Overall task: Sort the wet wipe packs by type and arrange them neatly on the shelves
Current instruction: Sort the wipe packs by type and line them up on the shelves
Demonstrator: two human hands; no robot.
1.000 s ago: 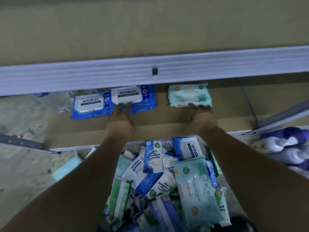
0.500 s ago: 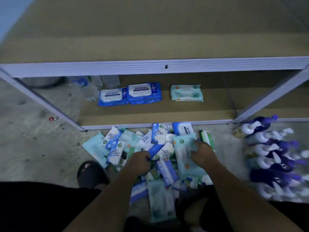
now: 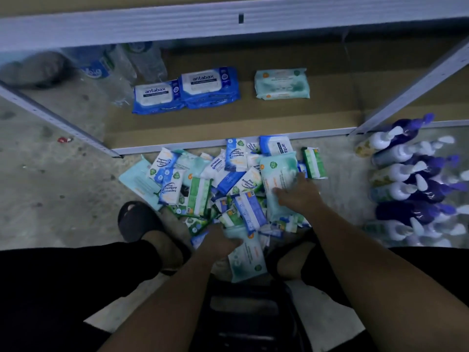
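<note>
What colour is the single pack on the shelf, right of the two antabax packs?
The pack is pale mint green; head view.

Two blue shelved packs (image 3: 209, 87), one teal (image 3: 281, 83)

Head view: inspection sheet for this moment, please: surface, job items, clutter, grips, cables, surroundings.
Surface: brown shelf board; concrete floor in front.
Job's things: two blue antabax packs touching, one mint pack apart, on the shelf; mixed pile on the floor.
Clutter: small red scrap on the floor.
Grips: right hand holds a large teal pack on the pile; left hand on a pale green pack, grip unclear.
Cables: nothing seen.
Surroundings: purple spray bottles at right; clear bottles at the shelf's back left.
</note>
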